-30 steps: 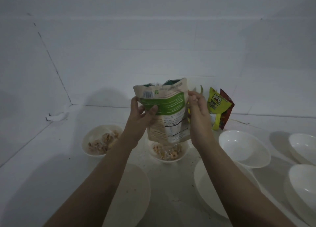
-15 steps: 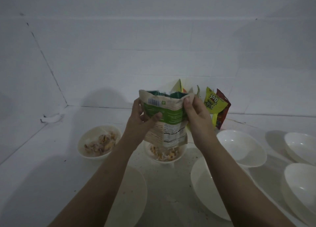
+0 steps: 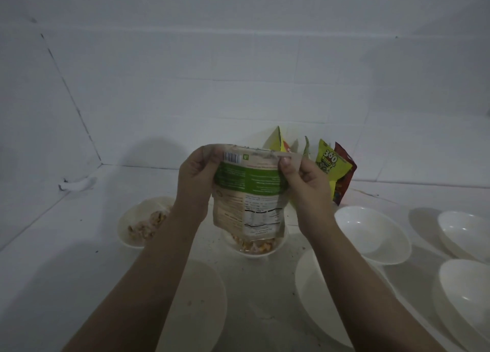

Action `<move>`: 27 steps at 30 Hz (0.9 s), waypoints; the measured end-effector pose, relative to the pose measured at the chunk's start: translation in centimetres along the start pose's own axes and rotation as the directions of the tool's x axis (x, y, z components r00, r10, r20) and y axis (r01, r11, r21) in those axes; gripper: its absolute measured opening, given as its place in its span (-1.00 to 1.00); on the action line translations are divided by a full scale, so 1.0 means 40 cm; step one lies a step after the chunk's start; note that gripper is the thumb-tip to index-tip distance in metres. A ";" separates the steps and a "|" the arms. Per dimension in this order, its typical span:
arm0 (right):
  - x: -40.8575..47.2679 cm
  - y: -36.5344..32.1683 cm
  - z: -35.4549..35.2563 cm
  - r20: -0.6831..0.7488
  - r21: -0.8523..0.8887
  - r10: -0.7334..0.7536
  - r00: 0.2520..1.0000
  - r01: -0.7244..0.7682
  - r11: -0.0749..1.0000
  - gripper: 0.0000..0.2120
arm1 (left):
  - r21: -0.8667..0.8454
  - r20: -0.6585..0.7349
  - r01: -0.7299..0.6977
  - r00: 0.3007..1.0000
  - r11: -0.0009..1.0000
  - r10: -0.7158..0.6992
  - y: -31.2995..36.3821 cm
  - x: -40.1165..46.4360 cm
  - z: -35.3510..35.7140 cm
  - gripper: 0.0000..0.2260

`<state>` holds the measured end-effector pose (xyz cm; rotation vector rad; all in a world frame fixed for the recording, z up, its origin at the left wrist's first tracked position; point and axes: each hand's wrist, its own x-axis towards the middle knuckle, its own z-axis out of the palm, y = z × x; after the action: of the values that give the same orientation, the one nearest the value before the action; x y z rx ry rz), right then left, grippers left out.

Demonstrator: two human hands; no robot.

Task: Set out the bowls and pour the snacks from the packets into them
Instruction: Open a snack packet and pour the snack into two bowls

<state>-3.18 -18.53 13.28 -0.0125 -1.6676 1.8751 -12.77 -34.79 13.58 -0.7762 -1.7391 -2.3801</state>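
A beige and green snack pouch (image 3: 249,192) hangs upside down over a small white bowl (image 3: 254,249) that holds pale snack pieces. My left hand (image 3: 195,182) pinches the pouch's upper left corner and my right hand (image 3: 305,184) pinches its upper right corner. A second bowl (image 3: 132,229) with snacks sits to the left, partly behind my left arm. Several empty white bowls stand around: one near left (image 3: 204,306), one near right (image 3: 318,296), one further right (image 3: 371,235).
More snack packets, a yellow-green one (image 3: 330,166) and a dark red one (image 3: 344,176), lean against the white tiled back wall. Two more empty bowls (image 3: 466,235) (image 3: 464,298) sit at the right edge. A white wall closes off the left side.
Both hands have shifted their grip up to the pouch's top corners and stretched it flat. The pouch sits a little lower over the bowl than before.
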 end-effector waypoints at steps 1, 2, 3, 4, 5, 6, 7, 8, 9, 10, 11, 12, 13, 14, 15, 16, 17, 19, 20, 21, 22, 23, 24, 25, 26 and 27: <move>0.003 -0.005 -0.002 0.048 0.012 0.052 0.997 -0.053 0.999 -0.73 | -0.003 0.000 -0.002 1.000 1.000 0.002 0.002 0.000 0.000 -0.85; 0.006 -0.005 -0.001 0.086 0.006 0.096 0.992 -0.097 0.995 -0.71 | -0.008 0.001 -0.004 1.000 1.000 0.004 0.002 -0.001 0.000 -0.85; 0.009 -0.005 0.002 0.096 -0.016 0.112 0.989 -0.111 0.994 -0.72 | -0.013 0.004 -0.007 1.000 1.000 0.007 0.002 -0.002 0.002 -0.85; 0.011 -0.005 0.009 0.069 -0.038 0.097 0.993 -0.095 0.995 -0.78 | -0.016 0.008 -0.016 1.000 1.000 0.016 0.002 -0.004 0.006 -0.85; 0.013 -0.007 0.015 0.021 -0.048 0.062 0.998 -0.061 0.997 -0.85 | -0.013 0.022 -0.025 0.999 1.000 0.025 0.001 -0.008 0.009 -0.84; 0.013 -0.010 0.021 -0.024 -0.042 0.023 0.999 -0.024 0.999 -0.90 | -0.005 0.052 -0.025 0.998 1.000 0.025 -0.002 -0.012 0.011 -0.84; 0.014 -0.017 0.026 -0.058 -0.005 -0.001 0.998 0.001 1.000 -0.92 | 0.007 0.096 -0.004 0.995 1.000 0.003 -0.006 -0.018 0.010 -0.85; 0.016 -0.028 0.027 -0.075 0.047 -0.009 0.997 0.013 0.999 -0.90 | 0.023 0.145 0.038 0.989 0.999 -0.041 -0.013 -0.024 0.006 -0.84; 0.018 -0.039 0.024 -0.077 0.074 -0.026 0.997 0.032 0.997 -0.86 | 0.049 0.192 0.084 0.977 0.995 -0.092 -0.024 -0.030 -0.001 -0.80; 0.022 -0.048 0.020 -0.067 0.066 -0.058 0.996 0.062 0.996 -0.81 | 0.077 0.224 0.120 0.965 0.990 -0.135 -0.037 -0.037 -0.009 -0.78; 0.024 -0.054 0.017 -0.051 0.030 -0.088 0.995 0.090 0.996 -0.78 | 0.091 0.231 0.150 0.959 0.985 -0.167 -0.048 -0.043 -0.015 -0.78; 0.023 -0.056 0.017 -0.040 -0.008 -0.109 0.993 0.108 0.994 -0.79 | 0.084 0.219 0.177 0.957 0.981 -0.192 -0.055 -0.048 -0.020 -0.80; 0.020 -0.053 0.019 -0.040 -0.028 -0.113 0.993 0.112 0.993 -0.82 | 0.071 0.208 0.195 0.956 0.978 -0.206 -0.059 -0.050 -0.022 -0.82; 0.016 -0.048 0.021 -0.044 -0.036 -0.111 0.993 0.109 0.993 -0.84 | 0.062 0.205 0.202 0.956 0.977 -0.210 -0.061 -0.050 -0.023 -0.84; 0.012 -0.044 0.025 -0.051 -0.035 -0.105 0.993 0.103 0.994 -0.84 | 0.064 0.211 0.204 0.954 0.977 -0.213 -0.061 -0.049 -0.026 -0.83; 0.009 -0.042 0.026 -0.059 -0.023 -0.090 0.994 0.089 0.996 -0.86 | 0.077 0.227 0.211 0.948 0.975 -0.223 -0.060 -0.048 -0.029 -0.82; 0.009 -0.046 0.025 -0.075 0.009 -0.069 0.995 0.070 0.998 -0.89 | 0.095 0.247 0.224 0.939 0.970 -0.241 -0.061 -0.048 -0.035 -0.79; 0.017 -0.061 0.014 -0.137 0.122 -0.021 0.990 0.038 0.992 -0.91 | 0.149 0.293 0.263 0.909 0.953 -0.297 -0.074 -0.054 -0.051 -0.76; 0.024 -0.069 0.007 -0.158 0.148 -0.020 0.987 0.044 0.988 -0.91 | 0.173 0.312 0.275 0.896 0.946 -0.317 -0.087 -0.061 -0.061 -0.76; 0.029 -0.072 0.002 -0.157 0.131 -0.035 0.987 0.056 0.990 -0.90 | 0.192 0.319 0.281 0.888 0.940 -0.331 -0.101 -0.068 -0.067 -0.78; 0.030 -0.072 0.002 -0.131 0.094 -0.047 0.990 0.060 0.994 -0.89 | 0.205 0.312 0.284 0.888 0.937 -0.338 -0.114 -0.074 -0.071 -0.79; 0.023 -0.070 0.009 -0.097 0.052 -0.055 0.994 0.060 0.997 -0.89 | 0.214 0.289 0.289 0.894 0.933 -0.343 -0.126 -0.078 -0.074 -0.80; 0.014 -0.068 0.020 -0.066 0.016 -0.062 0.996 0.063 0.998 -0.89 | 0.214 0.254 0.296 0.903 0.931 -0.345 -0.135 -0.078 -0.076 -0.80; 0.005 -0.064 0.029 -0.050 -0.020 -0.074 0.996 0.073 0.997 -0.90 | 0.204 0.219 0.305 0.912 0.930 -0.347 -0.142 -0.076 -0.078 -0.80; -0.002 -0.060 0.035 -0.036 -0.044 -0.086 0.996 0.084 0.995 -0.90 | 0.198 0.193 0.306 0.919 0.931 -0.343 -0.147 -0.073 -0.079 -0.80; -0.006 -0.060 0.037 -0.023 -0.061 -0.096 0.995 0.094 0.994 -0.89 | 0.196 0.175 0.303 0.925 0.932 -0.338 -0.151 -0.068 -0.083 -0.79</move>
<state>-2.55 -19.94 15.67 0.0183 -1.6767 1.7475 -13.72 -36.33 6.39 -0.7911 -2.2771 -2.3731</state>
